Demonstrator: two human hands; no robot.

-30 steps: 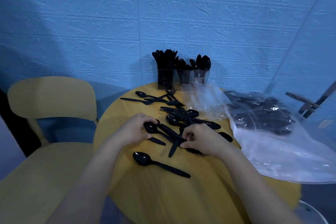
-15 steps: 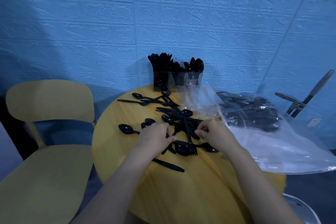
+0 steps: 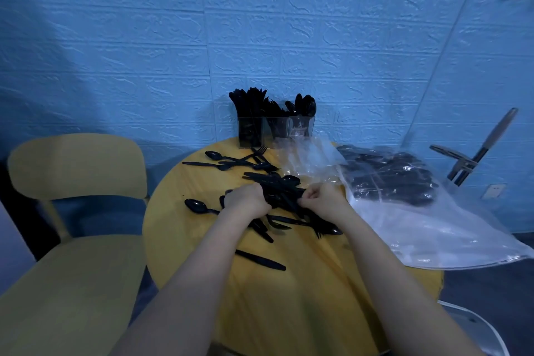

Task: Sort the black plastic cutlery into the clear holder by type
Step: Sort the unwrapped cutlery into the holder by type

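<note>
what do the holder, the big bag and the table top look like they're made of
Holder: clear rigid plastic, probably acrylic; cutlery shows through flat walls.
Bag: thin clear plastic film; wrinkled, glossy, dark contents visible inside.
Table top: smooth matte yellow, likely painted or laminated wood; no grain visible.

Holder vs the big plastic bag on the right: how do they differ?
The holder stands upright at the table's far edge by the wall; the bag lies flat on the right and overhangs the rim. The holder is rigid with side-by-side compartments; the bag is soft and crumpled. Cutlery in the holder stands on end and pokes out the top; cutlery in the bag lies in a loose heap. Both are clear and hold black cutlery.
</note>
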